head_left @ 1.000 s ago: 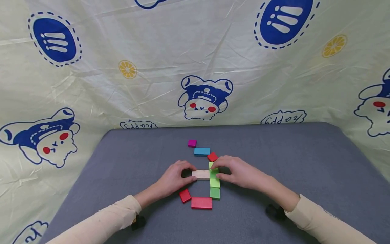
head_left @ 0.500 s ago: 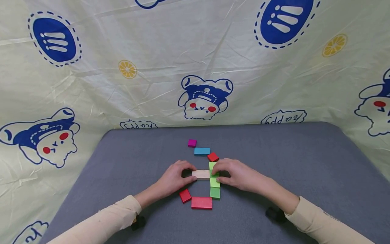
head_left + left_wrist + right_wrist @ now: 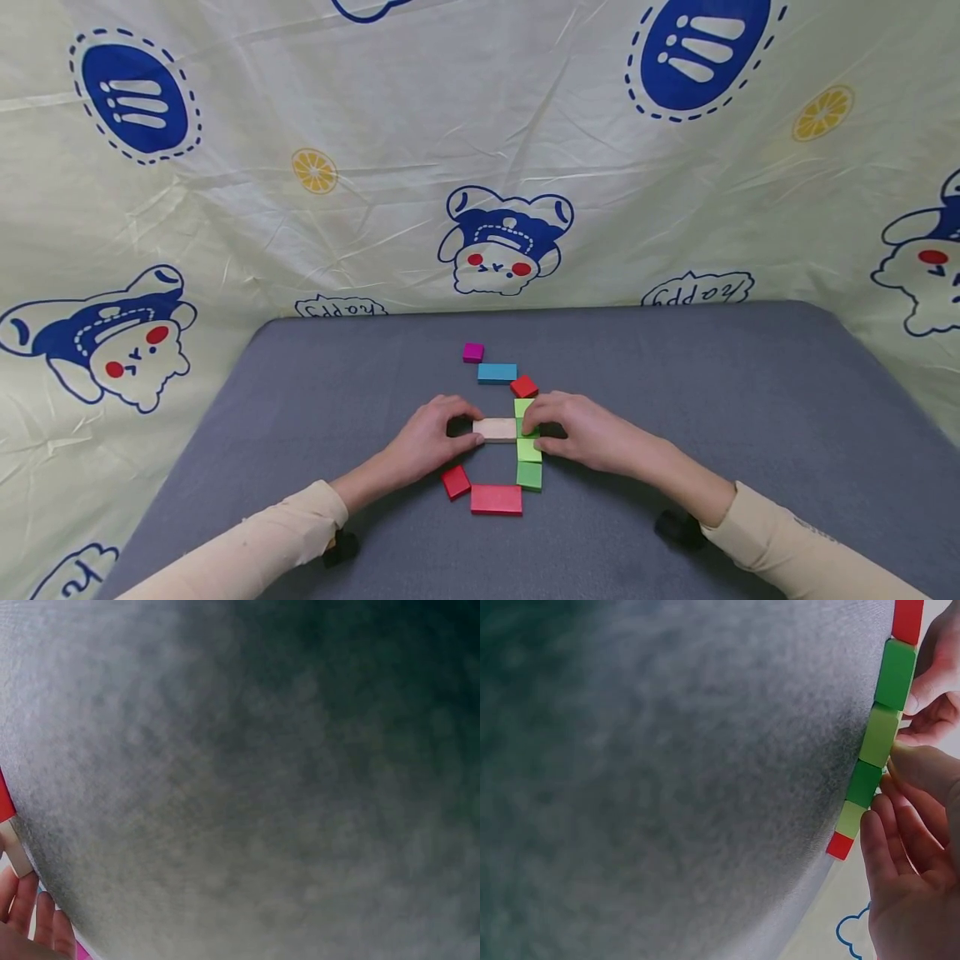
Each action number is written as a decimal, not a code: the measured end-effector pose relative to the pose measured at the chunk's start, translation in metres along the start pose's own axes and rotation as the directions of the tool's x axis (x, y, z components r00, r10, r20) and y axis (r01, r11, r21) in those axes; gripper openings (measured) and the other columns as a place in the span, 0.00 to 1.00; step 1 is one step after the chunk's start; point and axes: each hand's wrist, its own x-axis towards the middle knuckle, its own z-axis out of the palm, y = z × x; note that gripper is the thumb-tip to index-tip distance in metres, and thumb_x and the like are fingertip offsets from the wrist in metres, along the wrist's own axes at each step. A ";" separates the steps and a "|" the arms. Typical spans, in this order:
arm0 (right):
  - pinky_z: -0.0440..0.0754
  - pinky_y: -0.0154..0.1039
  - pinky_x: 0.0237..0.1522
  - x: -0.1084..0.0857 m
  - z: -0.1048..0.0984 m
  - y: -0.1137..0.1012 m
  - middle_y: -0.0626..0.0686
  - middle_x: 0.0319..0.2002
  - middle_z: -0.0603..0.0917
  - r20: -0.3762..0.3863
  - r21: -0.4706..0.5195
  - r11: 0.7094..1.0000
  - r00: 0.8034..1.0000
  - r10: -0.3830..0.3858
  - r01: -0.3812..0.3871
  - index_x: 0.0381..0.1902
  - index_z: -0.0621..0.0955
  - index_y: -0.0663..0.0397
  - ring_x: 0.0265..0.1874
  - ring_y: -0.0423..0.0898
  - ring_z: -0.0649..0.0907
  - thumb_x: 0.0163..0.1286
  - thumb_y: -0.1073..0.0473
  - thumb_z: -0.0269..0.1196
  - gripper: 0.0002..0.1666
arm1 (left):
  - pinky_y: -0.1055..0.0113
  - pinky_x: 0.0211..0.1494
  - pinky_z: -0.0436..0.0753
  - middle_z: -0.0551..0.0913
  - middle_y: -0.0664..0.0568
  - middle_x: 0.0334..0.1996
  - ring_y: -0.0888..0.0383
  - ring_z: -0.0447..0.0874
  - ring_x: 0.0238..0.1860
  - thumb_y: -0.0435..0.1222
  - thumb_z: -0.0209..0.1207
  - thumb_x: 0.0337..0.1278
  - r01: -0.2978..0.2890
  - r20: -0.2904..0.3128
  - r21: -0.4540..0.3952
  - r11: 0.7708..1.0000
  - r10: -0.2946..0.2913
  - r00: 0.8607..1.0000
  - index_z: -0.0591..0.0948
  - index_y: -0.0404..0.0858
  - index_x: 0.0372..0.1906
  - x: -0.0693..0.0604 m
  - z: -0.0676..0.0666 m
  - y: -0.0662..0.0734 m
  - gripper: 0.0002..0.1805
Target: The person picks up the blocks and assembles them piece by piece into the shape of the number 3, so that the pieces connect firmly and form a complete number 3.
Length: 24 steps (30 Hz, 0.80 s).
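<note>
Thumb and forefinger of my left hand (image 3: 435,432) pinch the left end of a pale wooden block (image 3: 497,430), also partly visible in the left wrist view. The block's right end meets a column of light and dark green blocks. On that column my right hand (image 3: 581,427) grips a dark green block (image 3: 864,784) between thumb and forefinger, covering part of it in the head view. A light green block (image 3: 529,450) and another dark green block (image 3: 529,476) continue the column nearer me. A light green block (image 3: 523,407) lies just beyond the hand.
A small red block (image 3: 524,387), a blue block (image 3: 497,373) and a magenta block (image 3: 473,352) trail off beyond the column. Closer to me lie a long red block (image 3: 496,500) and a tilted red one (image 3: 455,482). Everything sits on a grey cloth-covered table (image 3: 360,367).
My right hand has shifted slightly toward me, its forefinger lower on the green column. The small far red block has turned a little. My left hand stays in place on the wooden block.
</note>
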 end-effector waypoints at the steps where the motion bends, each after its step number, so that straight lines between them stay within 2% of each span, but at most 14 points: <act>1: 0.77 0.46 0.50 0.000 0.000 0.000 0.39 0.46 0.79 0.001 0.005 1.000 1.000 0.001 -0.001 0.44 0.84 0.41 0.47 0.42 0.76 0.64 0.60 0.69 0.12 | 0.59 0.55 0.75 0.81 0.61 0.45 0.61 0.73 0.49 0.40 0.66 0.60 -0.001 -0.001 -0.001 1.000 0.001 1.000 0.84 0.47 0.49 0.000 0.000 0.000 0.13; 13: 0.77 0.47 0.51 0.001 -0.001 0.004 0.37 0.46 0.78 0.018 0.020 1.000 1.000 0.015 -0.015 0.44 0.84 0.39 0.48 0.41 0.75 0.64 0.61 0.68 0.12 | 0.58 0.55 0.75 0.81 0.61 0.45 0.61 0.74 0.49 0.42 0.65 0.61 0.008 -0.003 -0.025 1.000 -0.008 1.000 0.84 0.47 0.50 -0.001 -0.001 0.001 0.13; 19: 0.77 0.45 0.51 0.001 -0.001 0.003 0.37 0.46 0.78 0.011 0.024 1.000 1.000 0.007 -0.007 0.43 0.84 0.38 0.48 0.40 0.75 0.65 0.60 0.68 0.12 | 0.59 0.52 0.77 0.81 0.59 0.44 0.60 0.76 0.46 0.41 0.63 0.63 0.039 -0.037 -0.045 0.998 -0.040 0.999 0.84 0.45 0.49 -0.002 -0.004 0.001 0.12; 24: 0.77 0.44 0.51 0.001 -0.001 0.003 0.37 0.45 0.79 0.001 0.021 1.000 1.000 -0.004 0.004 0.43 0.84 0.40 0.48 0.40 0.76 0.64 0.61 0.68 0.11 | 0.59 0.49 0.79 0.82 0.57 0.42 0.59 0.77 0.43 0.38 0.64 0.62 0.040 -0.079 -0.028 0.999 -0.042 0.996 0.85 0.42 0.48 0.003 -0.011 -0.004 0.11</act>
